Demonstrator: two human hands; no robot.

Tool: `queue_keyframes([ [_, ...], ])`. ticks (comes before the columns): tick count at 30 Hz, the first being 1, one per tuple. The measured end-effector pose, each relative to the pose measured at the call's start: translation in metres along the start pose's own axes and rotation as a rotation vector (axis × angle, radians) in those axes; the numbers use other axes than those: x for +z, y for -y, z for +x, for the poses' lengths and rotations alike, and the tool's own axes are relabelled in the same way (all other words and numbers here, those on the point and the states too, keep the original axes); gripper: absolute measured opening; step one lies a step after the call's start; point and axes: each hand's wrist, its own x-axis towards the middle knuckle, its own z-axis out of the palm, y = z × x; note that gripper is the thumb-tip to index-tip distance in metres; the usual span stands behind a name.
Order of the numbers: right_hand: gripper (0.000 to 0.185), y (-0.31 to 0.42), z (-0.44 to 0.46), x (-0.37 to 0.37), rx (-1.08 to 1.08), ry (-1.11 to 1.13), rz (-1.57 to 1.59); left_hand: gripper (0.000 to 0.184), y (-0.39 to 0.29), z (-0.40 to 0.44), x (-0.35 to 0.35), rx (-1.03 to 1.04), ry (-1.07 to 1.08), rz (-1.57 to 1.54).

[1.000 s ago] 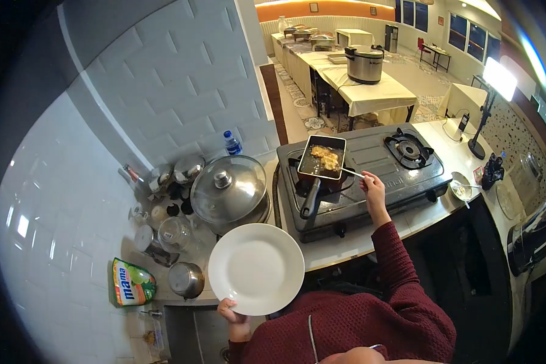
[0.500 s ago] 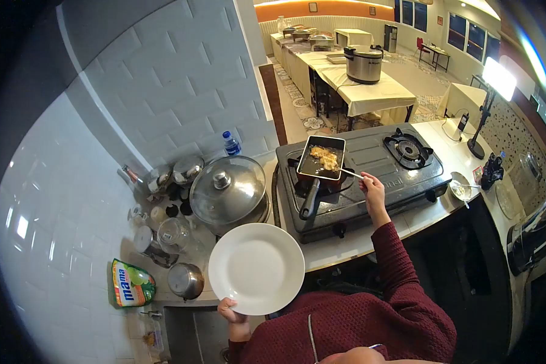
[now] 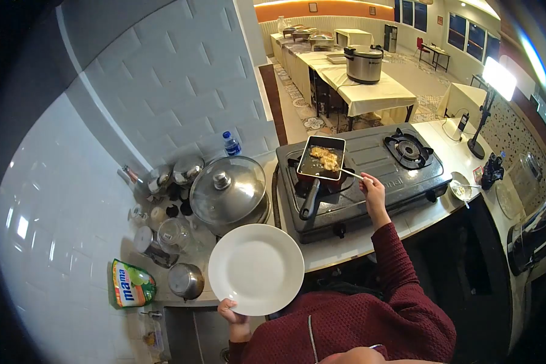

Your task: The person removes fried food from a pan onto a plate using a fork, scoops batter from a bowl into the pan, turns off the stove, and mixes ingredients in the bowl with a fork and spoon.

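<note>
- Nearest my camera, the left hand [image 3: 230, 310] pinches the near rim of the white plate [image 3: 256, 270], thumb on top; its other fingers are mostly hidden from me. Gripping only the edge seems meant to leave the face uncovered.
- Left of the plate I see a small metal pot [image 3: 186, 280] and, by the tiled wall, an upright pouch [image 3: 133, 283].
- The right hand [image 3: 373, 187] has its fingers closed around a thin utensil [image 3: 352, 174]. I judge that the long shaft lets it work away from the heat; I cannot tell whether the tip is under or beside the food.
- Past the plate, a large glass lid [image 3: 230, 188] crowds the space left of the stove.
- The square pan [image 3: 311, 167] sits over the stove's left burner, browned food [image 3: 326, 159] inside it. Its black handle [image 3: 310, 200] juts toward the person, probably for easy reach, but it stands between plate and food. No hand is on it.
- The stove [image 3: 367, 148] has a second burner [image 3: 408, 149] to the right; beyond that a bowl [image 3: 457, 193] rests on the counter.
- Farthest, I see a big cooker [image 3: 364, 67] on a cloth-covered table [image 3: 388, 96].
</note>
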Motion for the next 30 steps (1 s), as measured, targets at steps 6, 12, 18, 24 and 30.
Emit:
queue_keyframes([
  [6,0.023,-0.001,0.001,0.000,0.001,-0.006,0.006,0.063,-0.002,-0.002,0.002,-0.008,-0.026,0.052],
  [12,0.023,-0.001,0.001,-0.001,-0.015,0.024,0.024,0.063,0.000,0.000,-0.008,0.005,-0.038,0.043],
  [18,0.022,0.001,0.000,0.000,-0.013,0.002,-0.008,0.061,-0.001,0.000,-0.007,0.004,0.002,0.014],
  [24,0.024,-0.001,0.000,-0.001,-0.014,0.016,-0.013,0.058,-0.001,0.000,-0.012,-0.009,-0.004,0.024],
  [30,0.023,-0.003,0.001,-0.003,-0.014,0.027,0.018,0.053,-0.001,-0.003,-0.005,0.007,-0.025,0.020],
])
